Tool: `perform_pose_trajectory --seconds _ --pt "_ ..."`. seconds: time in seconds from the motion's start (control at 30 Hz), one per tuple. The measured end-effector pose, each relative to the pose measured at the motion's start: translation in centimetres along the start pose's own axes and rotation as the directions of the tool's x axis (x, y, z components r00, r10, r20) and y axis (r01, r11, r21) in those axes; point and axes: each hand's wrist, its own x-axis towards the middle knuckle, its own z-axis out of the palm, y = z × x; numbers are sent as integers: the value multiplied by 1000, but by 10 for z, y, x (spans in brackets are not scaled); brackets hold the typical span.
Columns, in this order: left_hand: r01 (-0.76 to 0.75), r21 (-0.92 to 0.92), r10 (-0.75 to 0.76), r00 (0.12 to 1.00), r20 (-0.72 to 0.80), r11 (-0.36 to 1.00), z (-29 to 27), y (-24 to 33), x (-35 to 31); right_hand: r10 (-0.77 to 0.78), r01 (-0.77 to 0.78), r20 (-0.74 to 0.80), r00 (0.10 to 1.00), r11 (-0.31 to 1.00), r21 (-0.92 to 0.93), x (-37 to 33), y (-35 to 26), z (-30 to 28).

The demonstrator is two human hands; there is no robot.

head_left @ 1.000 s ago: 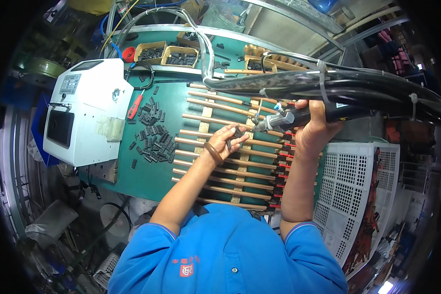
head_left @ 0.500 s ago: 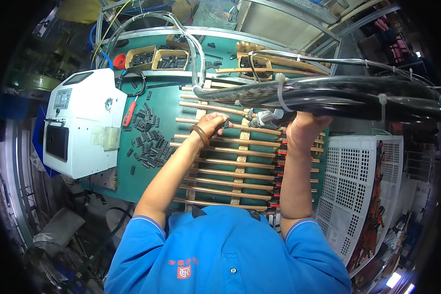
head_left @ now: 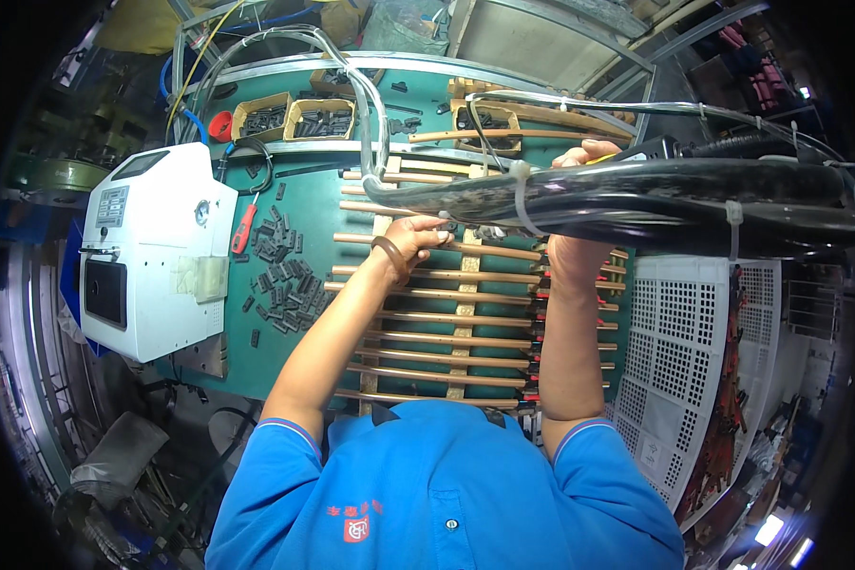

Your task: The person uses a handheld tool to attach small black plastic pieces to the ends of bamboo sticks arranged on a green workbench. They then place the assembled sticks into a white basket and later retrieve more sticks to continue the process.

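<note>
My left hand (head_left: 411,249), with a brown bangle at the wrist, is closed at a copper-coloured rod (head_left: 499,250). Its fingertips pinch a small black part, mostly hidden now beside the bundled hose. My right hand (head_left: 584,154) reaches up behind the thick black hose bundle (head_left: 627,195). Its fingers curl round a black hand tool with yellow trim (head_left: 651,152), whose working end is hidden. Several more rods lie side by side across pale wooden strips (head_left: 462,342), with black and red pieces (head_left: 539,332) at their right ends.
Loose black parts (head_left: 290,290) are heaped left of the rods, with a red-handled screwdriver (head_left: 244,228) nearby. A white machine (head_left: 147,252) stands at the left. Cardboard boxes of black parts (head_left: 320,121) line the back. White perforated crates (head_left: 670,361) stand at the right.
My right hand and its tool have risen behind the hose bundle, and fingers now show above it. The tool's metal tip has gone from sight. My left hand stays nearly in place.
</note>
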Motion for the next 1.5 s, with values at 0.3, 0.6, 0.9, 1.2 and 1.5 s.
perform_pose_trajectory --seconds 0.3,0.6,0.9,1.2,1.5 --pt "-580 663 727 683 76 475 -26 -56 100 149 -160 75 986 972 175 0 -5 7" --pt "-510 816 772 622 131 273 -12 -53 91 244 -252 77 967 857 450 6 -5 25" --pt "-515 855 686 644 339 62 -2 -28 59 11 -28 115 993 988 151 7 -6 38" --pt "-523 676 504 826 253 519 -12 -29 68 226 -224 13 974 957 185 -6 -6 44" --pt "-447 893 649 692 317 40 8 -2 35 265 -261 2 964 950 168 -9 26 41"
